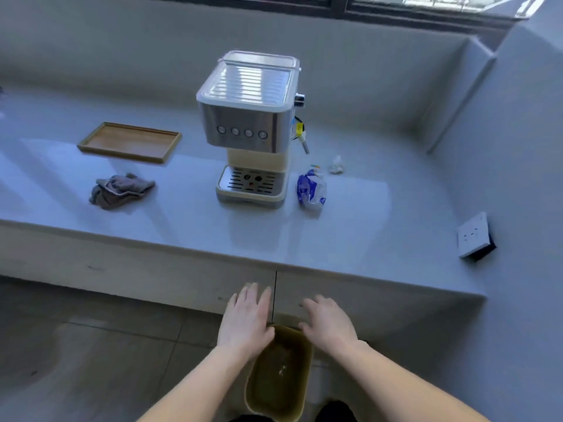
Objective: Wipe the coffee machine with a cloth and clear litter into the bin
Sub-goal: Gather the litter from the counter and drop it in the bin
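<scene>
A silver and cream coffee machine (253, 129) stands upright in the middle of the grey counter (365, 233). A crumpled grey cloth (120, 191) lies to its left. Right of its base lie a blue and white plastic wrapper (311, 190) and a small white paper wad (336, 165). On the floor below the counter edge stands an olive-brown bin (278, 376). My left hand (247, 315) and my right hand (329, 322) hover flat over the bin's far rim, fingers spread, holding nothing.
A shallow wooden tray (129, 142) sits at the back left of the counter. A white wall socket (473, 234) is on the right wall. Cabinet fronts (152, 269) run under the counter, and a tiled floor (91, 360) lies to the left of the bin.
</scene>
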Demonstrator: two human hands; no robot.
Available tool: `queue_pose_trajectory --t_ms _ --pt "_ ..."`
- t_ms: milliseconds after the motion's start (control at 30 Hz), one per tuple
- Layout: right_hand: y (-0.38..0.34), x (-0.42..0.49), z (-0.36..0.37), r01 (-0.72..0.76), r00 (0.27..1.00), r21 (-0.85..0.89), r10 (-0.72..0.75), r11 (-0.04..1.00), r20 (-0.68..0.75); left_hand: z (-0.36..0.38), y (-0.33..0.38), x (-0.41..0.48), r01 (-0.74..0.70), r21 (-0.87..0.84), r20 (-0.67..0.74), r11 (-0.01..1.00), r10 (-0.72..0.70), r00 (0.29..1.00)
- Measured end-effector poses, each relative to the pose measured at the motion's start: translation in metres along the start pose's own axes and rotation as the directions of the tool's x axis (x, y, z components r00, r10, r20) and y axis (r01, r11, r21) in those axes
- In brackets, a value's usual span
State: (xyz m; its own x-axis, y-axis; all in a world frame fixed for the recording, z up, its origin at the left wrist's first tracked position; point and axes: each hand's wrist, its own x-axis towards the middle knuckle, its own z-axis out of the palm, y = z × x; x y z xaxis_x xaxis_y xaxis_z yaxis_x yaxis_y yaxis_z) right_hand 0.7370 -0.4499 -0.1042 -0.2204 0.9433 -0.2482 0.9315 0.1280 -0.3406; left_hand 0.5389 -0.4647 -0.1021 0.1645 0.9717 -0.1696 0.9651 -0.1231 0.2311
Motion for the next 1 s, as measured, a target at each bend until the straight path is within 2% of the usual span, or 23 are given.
queue_pose_trajectory --t_ms 267,467,733,1000 --pt "-0.010 0.010 -0.070 -0.067 0.994 -0.039 0.064 0.997 -0.091 -0.089 0.003 0.040 -0.148 0.060 -0.140 0.987 0.155 0.978" --pt "-0.009 0.028 -0.113 -0.162 0.978 -0.088 0.148 0.983 -0.148 -0.115 0.013 0.072 -0.221 0.126 -0.133 0.967 0.237 0.962" --pt "0.032 0.076 -0.158 -0.200 0.968 -0.079 0.184 0.977 -0.173 -0.130 0.048 0.127 -0.190 0.134 -0.113 0.973 0.206 0.972" --pt "0.091 0.153 -0.196 -0.127 0.982 -0.073 0.115 0.989 -0.149 -0.134 0.088 0.199 -0.062 0.083 -0.118 0.995 0.072 0.990"
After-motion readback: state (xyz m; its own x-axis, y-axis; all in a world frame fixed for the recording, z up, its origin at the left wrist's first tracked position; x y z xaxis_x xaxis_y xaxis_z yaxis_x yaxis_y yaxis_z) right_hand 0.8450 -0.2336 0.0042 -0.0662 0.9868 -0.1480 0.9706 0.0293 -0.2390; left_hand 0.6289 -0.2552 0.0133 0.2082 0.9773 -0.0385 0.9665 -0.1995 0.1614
